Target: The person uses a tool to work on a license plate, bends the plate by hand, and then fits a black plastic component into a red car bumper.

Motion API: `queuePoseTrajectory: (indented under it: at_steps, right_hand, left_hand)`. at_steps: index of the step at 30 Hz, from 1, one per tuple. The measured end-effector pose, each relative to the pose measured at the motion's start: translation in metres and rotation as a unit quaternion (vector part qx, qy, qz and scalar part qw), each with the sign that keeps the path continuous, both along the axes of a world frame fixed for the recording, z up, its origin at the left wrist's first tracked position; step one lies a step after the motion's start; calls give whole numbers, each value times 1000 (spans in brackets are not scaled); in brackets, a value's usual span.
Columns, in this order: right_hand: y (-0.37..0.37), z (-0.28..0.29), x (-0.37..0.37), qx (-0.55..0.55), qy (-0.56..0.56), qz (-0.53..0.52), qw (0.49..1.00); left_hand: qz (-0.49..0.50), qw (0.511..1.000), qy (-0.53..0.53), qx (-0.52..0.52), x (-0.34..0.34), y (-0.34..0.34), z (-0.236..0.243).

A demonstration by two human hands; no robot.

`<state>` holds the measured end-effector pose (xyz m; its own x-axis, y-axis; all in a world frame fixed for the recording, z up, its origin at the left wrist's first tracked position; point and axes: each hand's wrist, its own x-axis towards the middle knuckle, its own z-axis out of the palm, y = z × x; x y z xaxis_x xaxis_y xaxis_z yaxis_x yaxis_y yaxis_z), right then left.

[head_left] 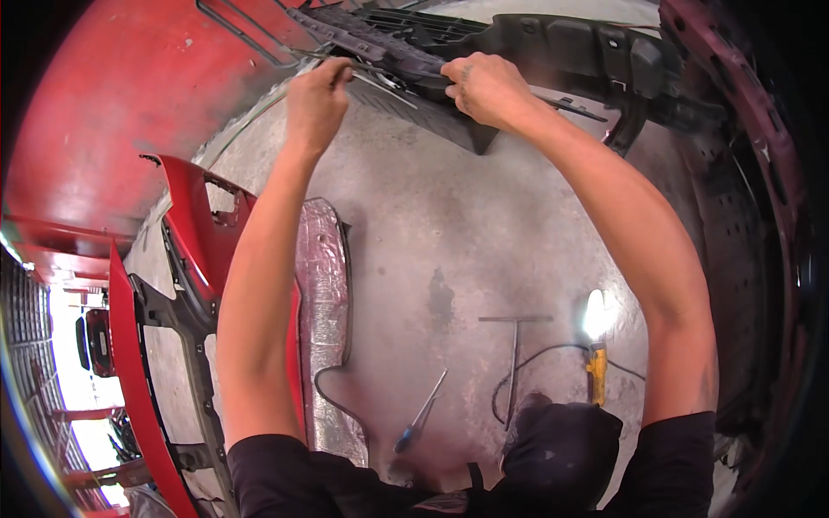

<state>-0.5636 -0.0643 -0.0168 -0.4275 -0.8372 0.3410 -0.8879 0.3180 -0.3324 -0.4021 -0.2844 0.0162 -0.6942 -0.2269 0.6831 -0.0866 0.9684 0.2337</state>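
At the far side of the floor, both arms reach out to a dark plastic car part (371,43) with slots and ribs along it. My left hand (318,99) is closed at its near left edge, fingertips pinched together; what lies between them is too small to make out. Farther right, my right hand (488,86) has its fingers curled onto the dark part's edge, gripping it. Below and between the hands, a flat grey ribbed panel (414,108) hangs or lies at a slant. To the right stretches a large black plastic bumper piece (570,52).
A red bumper cover (194,229) and silver foil-faced sheet (324,276) lie at left. On the floor are a blue-handled screwdriver (419,414), a T-handle wrench (515,363) and a lit yellow work lamp (596,363) with a cable. A dark car body (760,129) borders the right.
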Motion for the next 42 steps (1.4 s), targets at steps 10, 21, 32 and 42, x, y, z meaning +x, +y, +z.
queuePoseTrajectory:
  at_steps: [10,21,32,42]
  right_hand:
    - [5,-2,-1,-65,16,3,998]
    - [-4,-111,6,152,165,-29,974]
    - [86,-117,113,-24,171,104,979]
    - [319,-152,309,96,-513,96,848]
  left_hand:
    - [-38,963,-197,181,-62,37,-126]
    - [-146,834,-388,364,229,192,-196]
    - [286,923,-223,124,481,179,-58]
    - [509,791,-330,82,608,66,20]
